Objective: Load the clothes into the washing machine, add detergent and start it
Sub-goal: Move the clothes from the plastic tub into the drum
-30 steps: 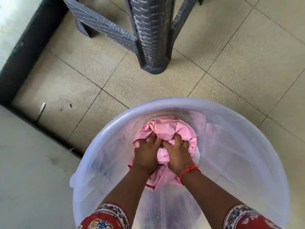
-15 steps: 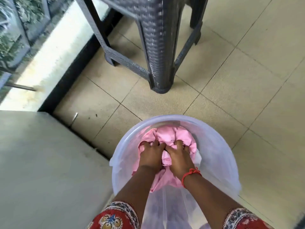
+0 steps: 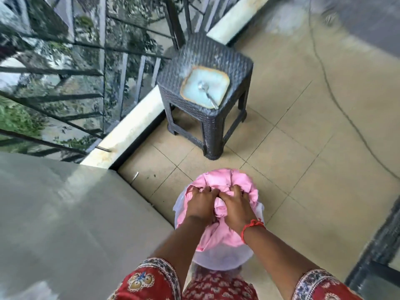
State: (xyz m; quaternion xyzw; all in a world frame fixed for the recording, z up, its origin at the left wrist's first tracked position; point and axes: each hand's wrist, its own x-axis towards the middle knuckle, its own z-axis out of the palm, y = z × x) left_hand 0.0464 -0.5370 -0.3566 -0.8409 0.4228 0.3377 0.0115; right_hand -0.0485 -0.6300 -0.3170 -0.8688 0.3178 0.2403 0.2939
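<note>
A bundle of pink clothes is held up over a translucent white tub that stands on the tiled floor in front of me. My left hand and my right hand grip the bundle side by side, fingers dug into the cloth. A red thread sits on my right wrist. Part of the pink cloth hangs down between my forearms toward the tub. No washing machine or detergent shows clearly in this view.
A dark woven plastic stool stands ahead, carrying a square pale dish with a spoon. A large grey flat surface fills the left. A metal railing and low ledge run behind. A dark door frame is at right.
I have risen, so the tub looks much smaller and farther below. The pink bundle has come up out of the tub in both hands. The stool top, dish and railing have come into view.
</note>
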